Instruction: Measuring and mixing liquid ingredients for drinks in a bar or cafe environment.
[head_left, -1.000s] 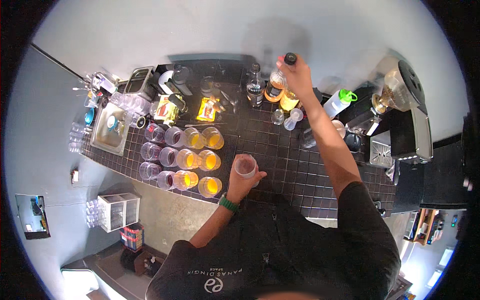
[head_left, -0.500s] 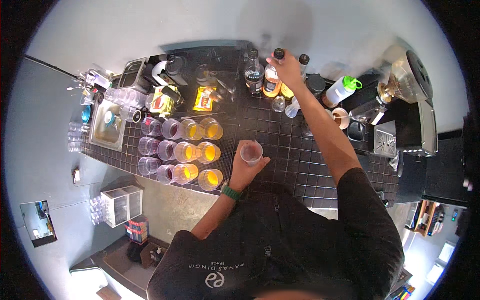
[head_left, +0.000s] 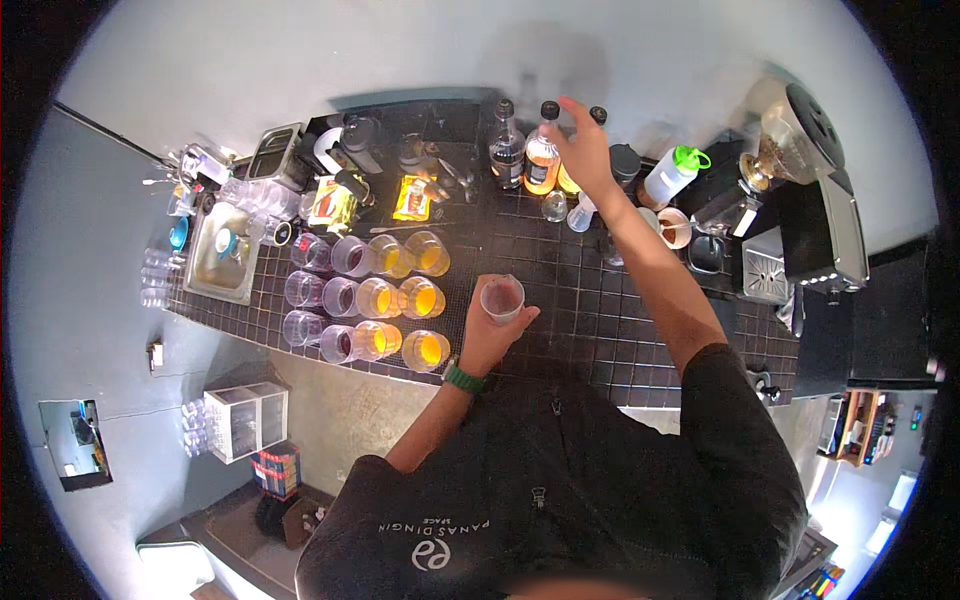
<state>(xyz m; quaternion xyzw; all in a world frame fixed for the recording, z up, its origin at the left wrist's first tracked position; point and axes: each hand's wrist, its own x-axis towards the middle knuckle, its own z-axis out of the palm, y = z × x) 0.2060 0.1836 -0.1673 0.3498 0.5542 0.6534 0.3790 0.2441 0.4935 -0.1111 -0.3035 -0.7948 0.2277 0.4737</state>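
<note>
My left hand [head_left: 487, 338] is wrapped round a clear plastic cup [head_left: 502, 298] with a little reddish liquid at its bottom, held over the dark tiled counter. At the back, my right hand [head_left: 584, 155] is raised with its fingers spread, right beside the neck of an amber syrup bottle [head_left: 542, 165] with a black cap. Nothing shows in its grip. A clear bottle [head_left: 507, 150] stands to the left of the amber one. Behind my right hand is a yellowish bottle [head_left: 568, 186], mostly hidden. To the left of my left hand, several clear cups stand in rows, some with orange liquid [head_left: 424, 300], others with dark red drink [head_left: 341, 298].
A sink [head_left: 222, 255] lies at the far left. Yellow packets [head_left: 412, 198] sit behind the cups. On the right are a green-capped squeeze bottle [head_left: 672, 175], a coffee machine [head_left: 825, 240] and a grinder hopper [head_left: 795, 130]. A small glass [head_left: 554, 207] stands before the bottles.
My right hand has come off the amber bottle's cap and shifted slightly right and down, its fingers opening. The left hand keeps the cup in the same place.
</note>
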